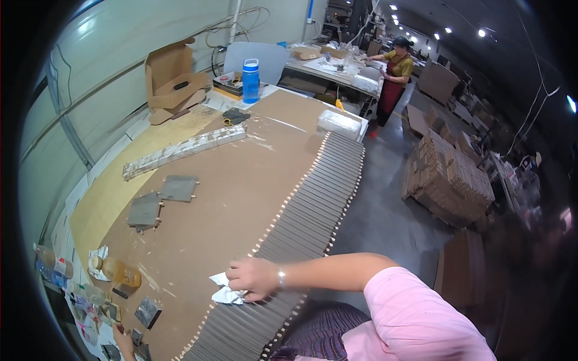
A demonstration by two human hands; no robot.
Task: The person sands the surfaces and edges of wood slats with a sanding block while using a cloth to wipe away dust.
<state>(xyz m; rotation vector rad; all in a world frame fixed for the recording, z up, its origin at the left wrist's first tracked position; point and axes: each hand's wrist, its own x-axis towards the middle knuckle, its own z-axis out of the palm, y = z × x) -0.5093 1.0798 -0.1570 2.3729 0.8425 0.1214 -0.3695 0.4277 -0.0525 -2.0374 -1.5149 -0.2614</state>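
Observation:
A long row of thin grey boards [289, 210] with pale pegs at both ends is packed along the table's near edge. Over the row's left border, my right hand [254, 279] is closed on a crumpled white cloth [227, 293], pressing it against the boards. My left hand [124, 344] shows only in part at the lower left, among small dark blocks and beside some clear bottles; whether its fingers grip anything is not plain. Close to it lies a dark grey block [147, 313]. Loose grey pegged boards [146, 210] lie farther up the table.
A jar of amber liquid [122, 272] stands at the left. A long wrapped bar [183, 152], an open cardboard box [171, 78] and a blue bottle [250, 81] are at the back. Beyond, a co-worker [394, 78] stands at another table. Stacked cardboard [448, 180] sits on the floor at right.

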